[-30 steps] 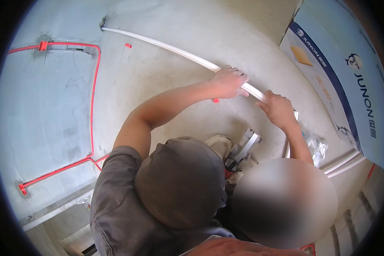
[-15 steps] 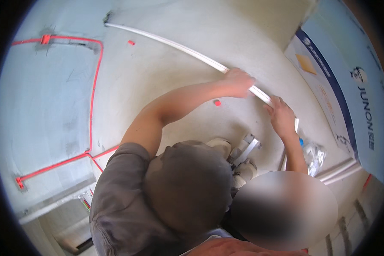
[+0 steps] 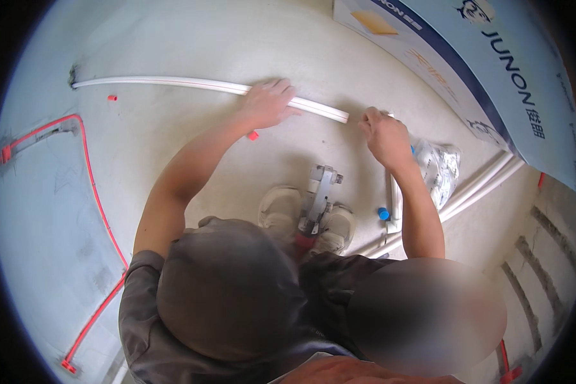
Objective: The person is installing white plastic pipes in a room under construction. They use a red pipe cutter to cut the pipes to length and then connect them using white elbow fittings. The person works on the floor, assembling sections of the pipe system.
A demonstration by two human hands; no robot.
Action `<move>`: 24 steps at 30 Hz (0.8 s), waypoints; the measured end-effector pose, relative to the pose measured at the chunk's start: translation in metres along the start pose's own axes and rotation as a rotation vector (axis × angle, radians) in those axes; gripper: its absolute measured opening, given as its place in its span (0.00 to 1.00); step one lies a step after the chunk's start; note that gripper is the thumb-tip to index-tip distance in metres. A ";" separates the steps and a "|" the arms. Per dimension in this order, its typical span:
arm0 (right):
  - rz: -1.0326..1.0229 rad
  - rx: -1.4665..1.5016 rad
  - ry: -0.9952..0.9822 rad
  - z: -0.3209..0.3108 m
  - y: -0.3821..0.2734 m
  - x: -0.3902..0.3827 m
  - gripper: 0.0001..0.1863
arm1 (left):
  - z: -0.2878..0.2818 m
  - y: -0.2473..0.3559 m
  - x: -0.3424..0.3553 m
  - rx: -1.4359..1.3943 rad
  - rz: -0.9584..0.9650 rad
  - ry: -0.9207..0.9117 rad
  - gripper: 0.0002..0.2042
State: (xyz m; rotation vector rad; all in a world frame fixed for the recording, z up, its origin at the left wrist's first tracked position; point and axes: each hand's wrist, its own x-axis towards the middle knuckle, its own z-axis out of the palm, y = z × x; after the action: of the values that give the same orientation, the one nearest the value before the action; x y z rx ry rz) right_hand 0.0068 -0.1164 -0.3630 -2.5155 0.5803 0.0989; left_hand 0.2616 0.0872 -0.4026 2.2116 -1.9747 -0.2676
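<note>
A long white pipe (image 3: 185,82) with a thin red line runs along the floor from a dark hole at the left wall. My left hand (image 3: 272,102) is closed around it, a short way back from its free end. Just beyond that end is my right hand (image 3: 385,131), apart from the pipe, with thumb and fingers pinched together. What they hold, if anything, is too small to make out. A short red tube piece (image 3: 253,136) lies below my left wrist. Between my shoes (image 3: 278,208) stands a pale metal tool (image 3: 319,195) with a red part.
Right of my right forearm are a clear plastic bag (image 3: 440,173) and several long white pipes (image 3: 483,185). A white pipe piece (image 3: 395,201) and a blue cap (image 3: 383,214) lie left of it. A large printed panel (image 3: 441,83) stands far right. Red conduit (image 3: 93,185) follows the left wall.
My right hand has come off the white pipe and moved past its end, which now shows. My left hand still grips the pipe. The whole view has shifted and turned.
</note>
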 end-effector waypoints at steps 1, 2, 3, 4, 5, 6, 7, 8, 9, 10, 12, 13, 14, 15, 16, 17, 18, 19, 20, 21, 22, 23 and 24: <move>0.048 0.097 0.046 -0.009 -0.001 -0.007 0.09 | 0.003 0.000 -0.003 0.010 0.012 0.031 0.21; 0.096 0.192 0.094 -0.019 -0.003 -0.016 0.09 | 0.004 0.002 -0.005 0.020 0.024 0.064 0.21; 0.145 0.288 0.144 -0.025 -0.003 -0.025 0.09 | 0.005 0.004 -0.007 0.030 0.036 0.095 0.20; 0.211 0.330 0.126 -0.029 -0.001 -0.036 0.10 | 0.006 0.006 -0.008 0.045 0.047 0.128 0.20; 0.276 0.372 0.109 -0.033 0.000 -0.047 0.10 | 0.005 0.007 -0.008 0.061 0.057 0.161 0.19; 0.341 0.415 0.092 -0.036 0.002 -0.058 0.11 | 0.005 0.008 -0.008 0.077 0.066 0.194 0.19; 0.390 0.436 0.107 -0.034 0.003 -0.069 0.10 | 0.006 0.007 -0.007 0.051 0.044 0.173 0.19; 0.409 0.457 0.131 -0.034 0.003 -0.080 0.10 | 0.005 0.008 -0.006 0.022 0.022 0.153 0.19; 0.428 0.478 0.156 -0.033 0.003 -0.091 0.10 | 0.004 0.009 -0.005 -0.005 0.000 0.133 0.18; 0.447 0.499 0.182 -0.030 0.003 -0.102 0.10 | 0.005 0.011 -0.004 -0.026 -0.005 0.121 0.18; 0.476 0.508 0.165 -0.023 0.005 -0.120 0.10 | -0.003 0.011 0.000 -0.046 -0.018 0.111 0.19; 0.498 0.514 0.149 -0.023 0.002 -0.130 0.10 | -0.005 0.011 0.001 -0.047 -0.041 0.051 0.19; 0.510 0.521 0.139 -0.025 0.000 -0.135 0.10 | -0.008 0.009 0.000 -0.040 -0.066 -0.002 0.18; 0.567 0.529 0.108 -0.030 -0.005 -0.142 0.09 | -0.008 0.008 0.005 -0.041 -0.068 -0.057 0.18; 0.522 0.517 0.162 -0.029 -0.005 -0.148 0.09 | -0.011 0.005 0.010 -0.023 -0.042 -0.015 0.19; 0.497 0.496 0.218 -0.027 -0.006 -0.160 0.09 | -0.013 0.004 0.015 -0.021 -0.003 0.023 0.19; 0.484 0.471 0.264 -0.025 -0.008 -0.176 0.09 | -0.014 0.003 0.016 -0.031 0.036 0.052 0.19; 0.537 0.543 0.265 -0.020 -0.010 -0.192 0.11 | -0.015 -0.003 0.014 -0.120 -0.027 0.056 0.20; 0.557 0.598 0.266 -0.024 -0.017 -0.207 0.12 | -0.016 -0.009 0.009 -0.212 -0.099 0.056 0.21; 0.612 0.583 0.242 -0.022 -0.020 -0.230 0.13 | -0.025 -0.007 0.010 -0.187 -0.125 0.015 0.21; 0.664 0.572 0.231 -0.014 -0.020 -0.256 0.15 | -0.036 0.000 0.017 -0.152 -0.142 -0.019 0.21; 0.761 0.562 0.192 -0.012 -0.022 -0.283 0.12 | -0.042 0.010 0.026 -0.142 -0.136 -0.065 0.20; 0.864 0.535 0.139 -0.010 -0.027 -0.299 0.12 | -0.049 0.016 0.032 -0.113 -0.137 -0.111 0.19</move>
State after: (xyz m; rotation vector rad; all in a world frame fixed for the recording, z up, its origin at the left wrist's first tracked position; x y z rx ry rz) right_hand -0.2524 0.0134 -0.2843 -1.6274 1.4904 0.0698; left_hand 0.2613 0.0533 -0.3521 2.3077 -1.8127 -0.5173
